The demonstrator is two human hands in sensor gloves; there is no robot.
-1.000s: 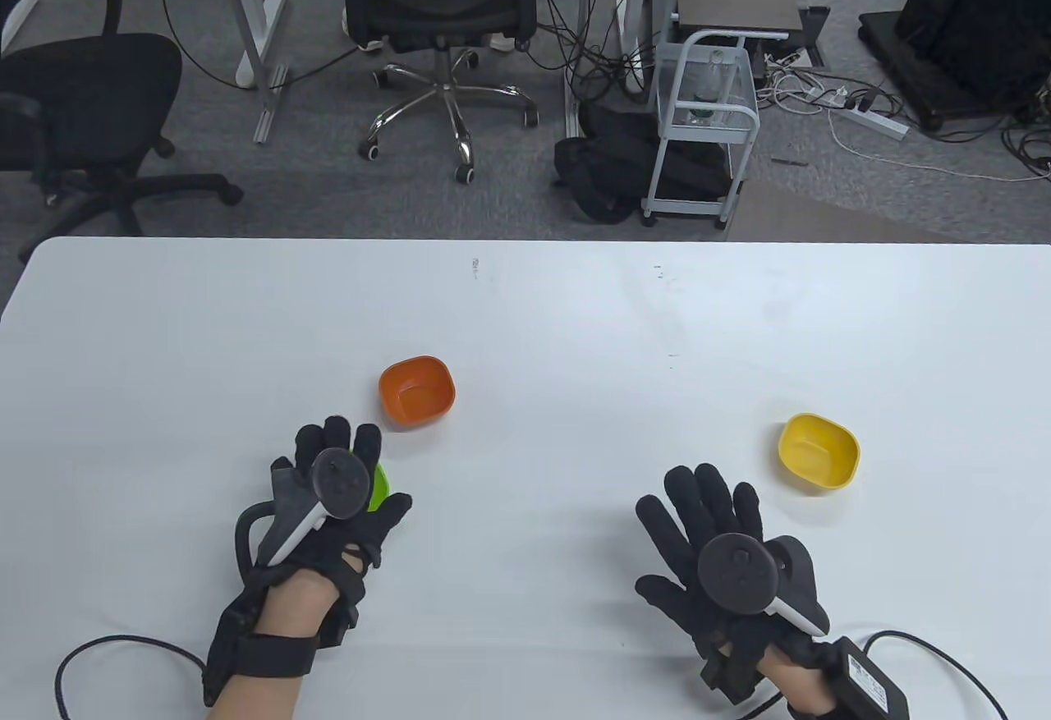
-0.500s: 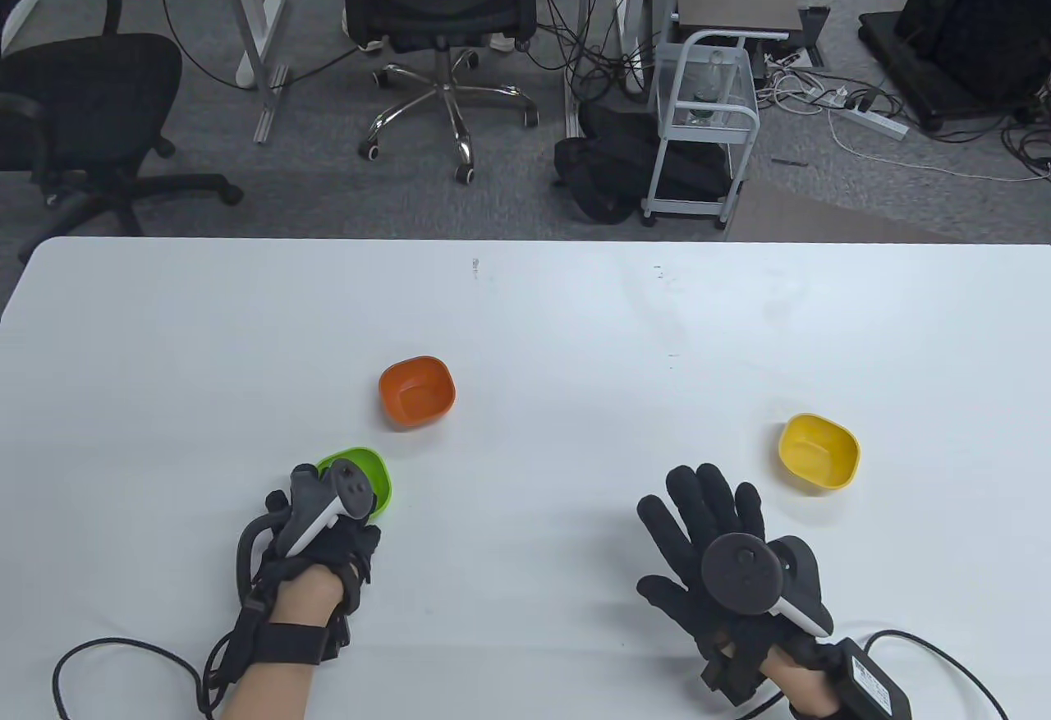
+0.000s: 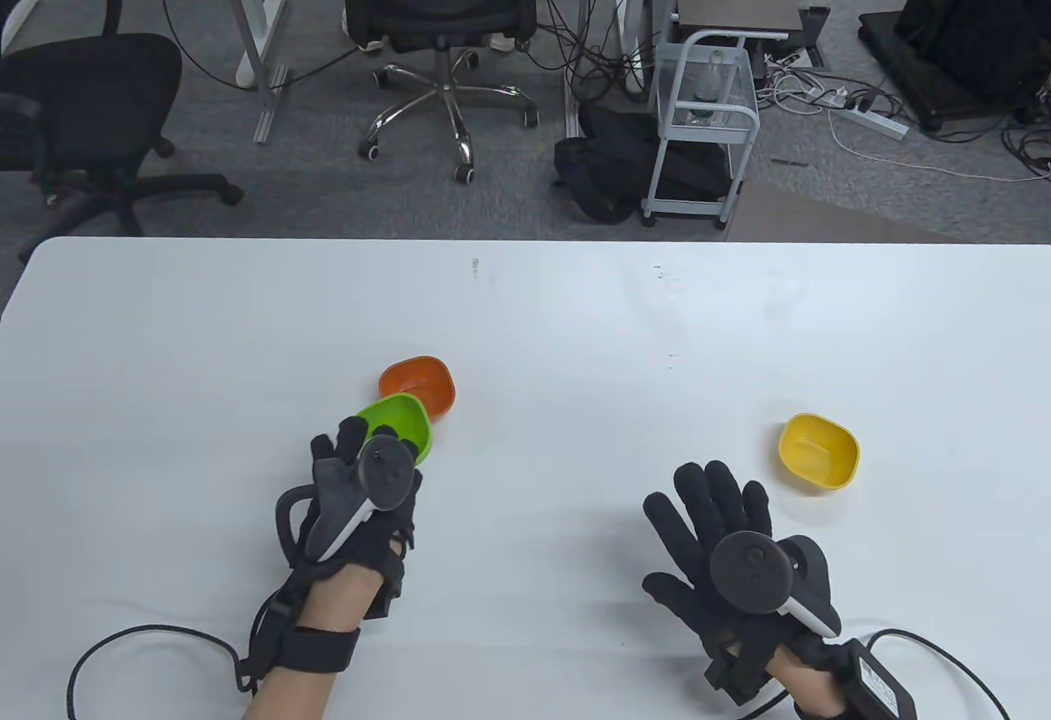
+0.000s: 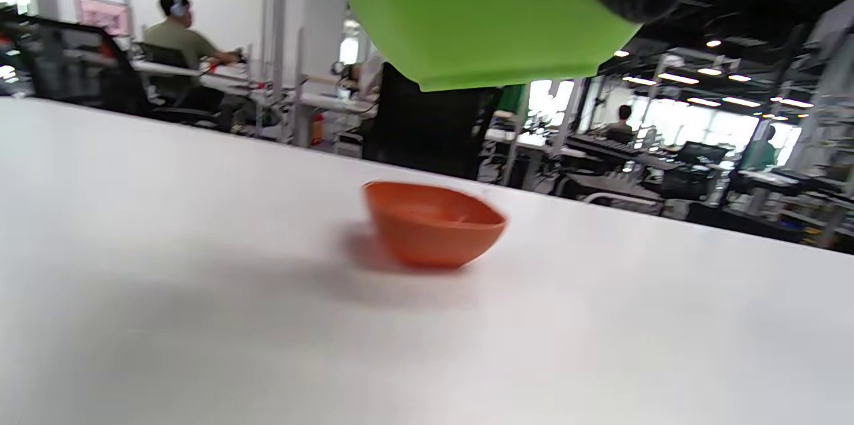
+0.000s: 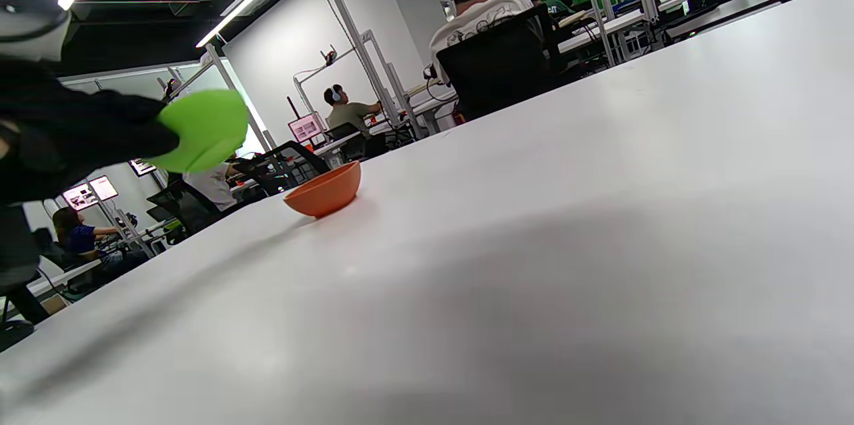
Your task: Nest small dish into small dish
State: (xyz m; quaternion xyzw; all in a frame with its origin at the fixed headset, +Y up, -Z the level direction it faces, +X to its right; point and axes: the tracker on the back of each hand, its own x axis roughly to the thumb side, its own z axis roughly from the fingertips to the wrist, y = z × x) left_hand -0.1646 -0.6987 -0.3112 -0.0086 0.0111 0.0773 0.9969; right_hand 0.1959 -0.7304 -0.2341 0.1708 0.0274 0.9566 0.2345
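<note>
Green dish (image 3: 400,423) held aloft by left hand (image 3: 361,498); right hand (image 3: 731,556) spread flat.

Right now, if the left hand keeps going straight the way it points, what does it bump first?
Probably the orange dish: the left hand holds the green dish raised just short of it.

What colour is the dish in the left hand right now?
Bright green dish, held by the left hand; clearest in the table view.
</note>
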